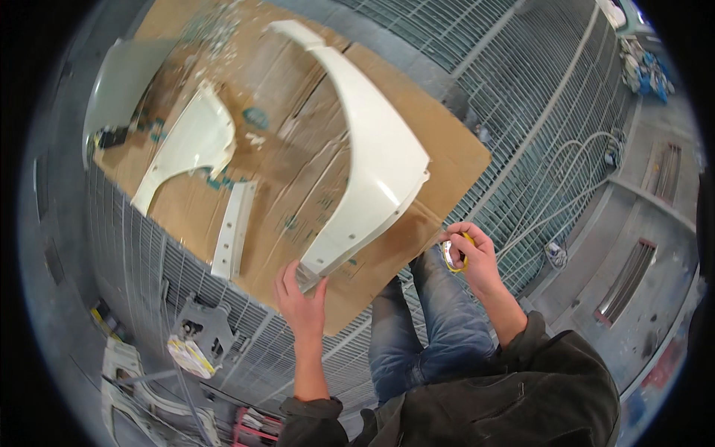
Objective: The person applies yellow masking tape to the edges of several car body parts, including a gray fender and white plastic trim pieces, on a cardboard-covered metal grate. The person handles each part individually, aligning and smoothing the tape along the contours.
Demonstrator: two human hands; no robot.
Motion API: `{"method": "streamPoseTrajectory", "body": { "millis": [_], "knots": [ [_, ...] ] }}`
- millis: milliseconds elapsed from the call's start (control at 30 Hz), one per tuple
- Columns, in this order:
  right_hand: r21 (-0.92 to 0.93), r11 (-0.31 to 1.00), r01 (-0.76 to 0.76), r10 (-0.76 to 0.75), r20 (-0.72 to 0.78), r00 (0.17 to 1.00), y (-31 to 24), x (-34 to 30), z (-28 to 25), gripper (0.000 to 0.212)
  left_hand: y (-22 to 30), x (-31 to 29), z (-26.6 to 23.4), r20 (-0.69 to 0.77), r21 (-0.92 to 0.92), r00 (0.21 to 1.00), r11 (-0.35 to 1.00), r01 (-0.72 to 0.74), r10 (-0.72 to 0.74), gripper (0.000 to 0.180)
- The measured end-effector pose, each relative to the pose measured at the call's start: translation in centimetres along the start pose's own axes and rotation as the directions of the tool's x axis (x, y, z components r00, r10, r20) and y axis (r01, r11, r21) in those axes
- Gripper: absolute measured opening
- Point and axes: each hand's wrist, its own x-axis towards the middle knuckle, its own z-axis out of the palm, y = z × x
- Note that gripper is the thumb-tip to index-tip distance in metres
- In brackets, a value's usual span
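Note:
A large white car fender point(376, 141) lies in a long curve across brown cardboard point(447, 160). My left hand point(302, 304) is at its narrow near end, with the thumb on one side and the fingers on the other, gripping that tip. Beyond the cardboard's near right edge, my right hand point(478, 257) is closed around a roll of yellow tape point(448, 257). Left of the fender are a narrow white strip with holes point(234, 231) and a smaller curved white panel point(195, 134).
A grey-green panel point(123, 86) rests at the cardboard's far left. Metal grating point(536, 112) surrounds the sheet, and a pale hose point(555, 197) loops over it on the right. Several body parts, including a white frame piece point(126, 372), stand at the lower left.

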Motion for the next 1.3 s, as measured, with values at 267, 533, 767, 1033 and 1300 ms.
{"method": "streamPoseTrajectory", "body": {
  "millis": [267,533,767,1033,1300],
  "knots": [
    [-0.166,0.986,-0.001,0.004,0.021,1.0,1.1,-2.1,2.8,0.013,-6.1,-2.3,0.2,-0.068,-0.043,0.998,0.999,0.013,-0.016,0.064],
    [-0.295,0.955,-0.022,0.034,0.037,0.999,2.5,-3.1,4.4,0.013,-7.0,-3.9,0.7,-0.063,-0.142,0.992,0.985,0.097,-0.107,0.059],
    [-0.309,0.951,-0.034,0.052,0.049,0.997,3.7,-4.1,5.7,0.01,-8.7,-4.8,1.1,-0.121,-0.173,0.989,0.983,0.063,-0.084,0.064],
    [-0.359,0.933,-0.021,0.058,0.092,0.994,5.3,-4.7,5.9,0.014,-3.1,-0.4,0.3,-0.196,-0.322,0.963,0.915,-0.243,0.187,0.077],
    [-0.362,0.932,-0.013,0.047,0.086,0.995,5.1,-4.8,6.1,0.015,1.0,2.6,1.1,-0.205,-0.335,0.941,0.884,-0.327,0.27,0.078]
  ]
}}
